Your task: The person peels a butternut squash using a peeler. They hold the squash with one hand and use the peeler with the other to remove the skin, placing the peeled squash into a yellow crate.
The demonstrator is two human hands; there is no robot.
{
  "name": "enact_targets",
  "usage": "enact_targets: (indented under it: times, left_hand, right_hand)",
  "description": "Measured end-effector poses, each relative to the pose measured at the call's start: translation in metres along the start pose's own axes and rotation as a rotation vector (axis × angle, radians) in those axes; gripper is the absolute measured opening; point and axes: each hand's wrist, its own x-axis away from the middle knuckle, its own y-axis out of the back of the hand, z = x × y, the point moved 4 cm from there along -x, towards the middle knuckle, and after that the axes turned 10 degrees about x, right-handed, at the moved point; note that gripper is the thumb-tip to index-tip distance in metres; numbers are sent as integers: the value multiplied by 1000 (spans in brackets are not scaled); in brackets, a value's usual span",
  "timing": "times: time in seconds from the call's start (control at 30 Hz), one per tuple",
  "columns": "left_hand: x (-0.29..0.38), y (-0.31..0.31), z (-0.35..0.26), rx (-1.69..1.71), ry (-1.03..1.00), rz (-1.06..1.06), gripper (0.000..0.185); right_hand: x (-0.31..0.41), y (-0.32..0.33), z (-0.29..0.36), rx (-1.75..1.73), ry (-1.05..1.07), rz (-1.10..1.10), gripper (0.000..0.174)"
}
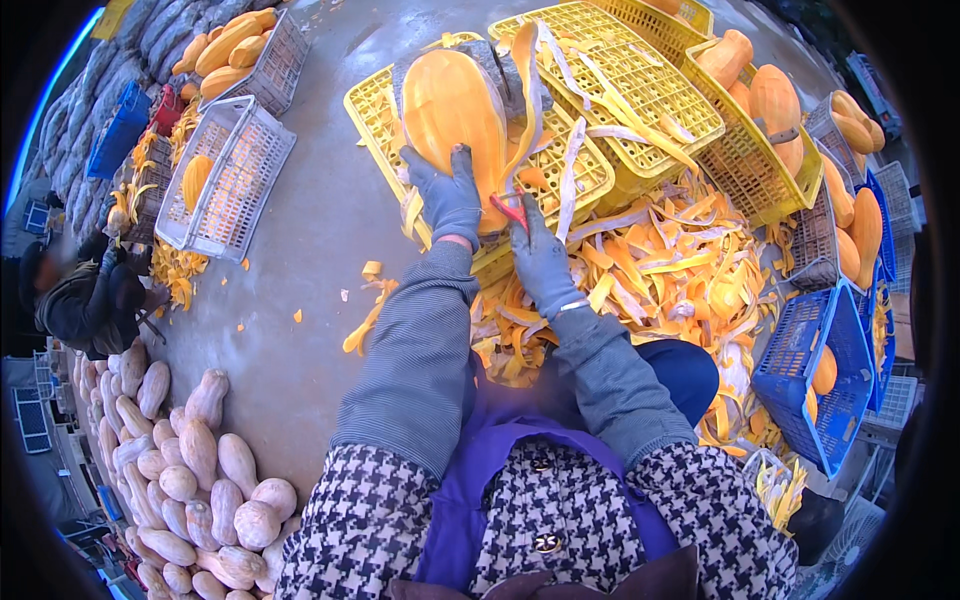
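A peeled orange squash (pixel 454 101) lies on an upturned yellow plastic crate (pixel 592 161) in front of me. My gloved left hand (pixel 448 191) grips its lower part, thumb and fingers spread on the flesh. My gloved right hand (pixel 538 259) is closed around a red-handled peeler (pixel 511 208) at the squash's lower right side. A long strip of peel (pixel 527 97) curls upward from near the peeler. More peel strips (pixel 622 112) lie on a second upturned yellow crate. The peeler's blade is too small to make out.
A large heap of peelings (pixel 675 277) lies by my knee. Unpeeled squashes (pixel 199 450) are piled at lower left. A grey crate (pixel 225 172) holds one peeled squash. Yellow and blue crates (pixel 817 375) with peeled squashes stand at right. Another person (pixel 90 300) works at far left.
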Motion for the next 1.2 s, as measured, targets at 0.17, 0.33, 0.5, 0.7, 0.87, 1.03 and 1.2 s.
enact_targets:
  times: [0.17,0.33,0.5,0.7,0.87,1.03,1.2]
  left_hand:
    - [-2,-3,-3,92,-23,-9,81]
    - [-2,-1,-4,69,-45,-17,76]
    - [-2,2,-3,49,-68,-13,75]
    - [-5,-2,0,60,-59,-26,73]
    - [-6,-4,10,164,-30,-21,61]
    - [-10,1,17,443,-123,-99,33]
    - [-18,-5,37,602,3,-196,34]
  right_hand:
    - [109,-13,-39,122,-72,442,57]
    - [-19,31,19,-153,157,-207,58]
    - [-167,22,66,289,242,-186,55]
    - [-41,0,29,239,201,-190,58]
    - [110,-23,-35,270,-52,338,60]
    - [10,0,-5,109,272,-302,62]
    - [-89,-18,35,287,388,-340,60]
